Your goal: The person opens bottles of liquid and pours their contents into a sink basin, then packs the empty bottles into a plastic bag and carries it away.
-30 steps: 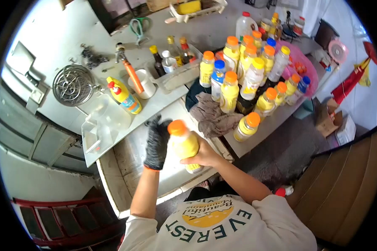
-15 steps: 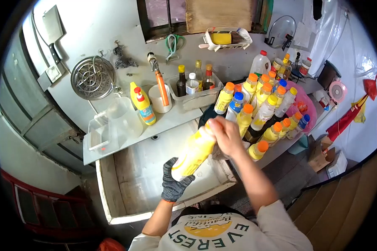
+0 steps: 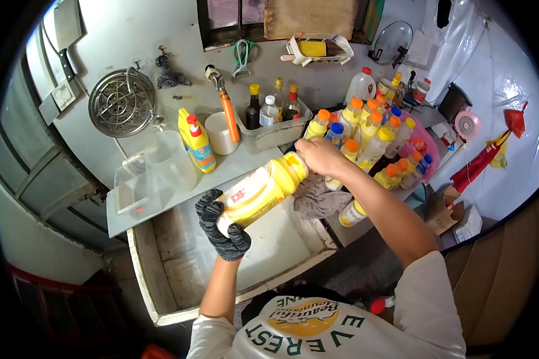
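A yellow-and-white plastic drink bottle [image 3: 259, 194] lies tilted across the sink, its neck toward the upper right. My left hand [image 3: 223, 228], in a dark grey knitted glove, is wrapped around the bottle's base. My bare right hand [image 3: 322, 157] is closed over the neck end, so the cap is hidden under my fingers. Just beyond that hand stand several similar bottles [image 3: 374, 143] with orange, yellow and blue caps. A crumpled grey-brown cloth [image 3: 322, 200] lies below my right forearm, beside a bottle [image 3: 353, 213] at the counter's front.
Under the bottle is a worn white sink [image 3: 144, 269]. Along the ledge stand a yellow spray-type cleaner bottle [image 3: 197, 143], a white cup [image 3: 220, 134], a clear jug [image 3: 170, 164] and a bin of sauce bottles [image 3: 269, 139]. A tap with an orange hose [image 3: 229, 113] hangs above.
The bottle has turned closer to level, with its label now facing up. My left hand has moved up and left with it; the right hand stays at the cap end.
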`<action>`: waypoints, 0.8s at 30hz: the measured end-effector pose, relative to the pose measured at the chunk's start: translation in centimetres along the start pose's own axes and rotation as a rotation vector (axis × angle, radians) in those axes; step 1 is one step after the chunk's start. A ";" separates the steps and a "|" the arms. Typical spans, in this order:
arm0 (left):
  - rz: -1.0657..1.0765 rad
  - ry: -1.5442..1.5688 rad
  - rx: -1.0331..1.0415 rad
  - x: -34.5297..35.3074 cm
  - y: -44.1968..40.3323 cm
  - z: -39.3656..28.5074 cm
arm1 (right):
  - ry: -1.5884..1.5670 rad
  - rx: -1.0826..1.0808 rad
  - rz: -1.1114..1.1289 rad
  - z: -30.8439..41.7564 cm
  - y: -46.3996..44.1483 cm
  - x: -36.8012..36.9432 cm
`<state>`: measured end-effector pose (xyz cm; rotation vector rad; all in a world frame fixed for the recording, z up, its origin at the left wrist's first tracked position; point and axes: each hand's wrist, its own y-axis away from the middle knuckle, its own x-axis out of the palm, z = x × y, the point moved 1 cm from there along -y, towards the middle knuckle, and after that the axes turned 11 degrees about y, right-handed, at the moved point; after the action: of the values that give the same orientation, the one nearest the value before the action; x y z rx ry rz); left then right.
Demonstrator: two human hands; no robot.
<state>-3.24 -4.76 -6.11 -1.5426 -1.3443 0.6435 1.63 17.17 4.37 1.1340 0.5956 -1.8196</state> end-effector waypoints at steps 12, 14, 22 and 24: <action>-0.600 0.545 -0.831 0.6 4.1 2.3 | -0.089 -0.142 -0.435 0.3 1.5 2.5; -0.652 0.667 -1.018 0.8 5.2 1.4 | -0.089 -0.178 -0.474 2.4 2.6 1.7; -0.379 1.200 -1.889 1.3 6.4 1.5 | 0.417 -0.685 -0.546 4.2 6.3 3.0; -0.413 1.106 -1.927 1.9 5.4 0.6 | 0.409 -0.801 -0.602 4.5 7.4 3.7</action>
<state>-0.90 -2.42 -10.79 -2.0804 -1.0367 -2.1019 5.32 8.51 3.59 0.7904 1.8683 -1.5284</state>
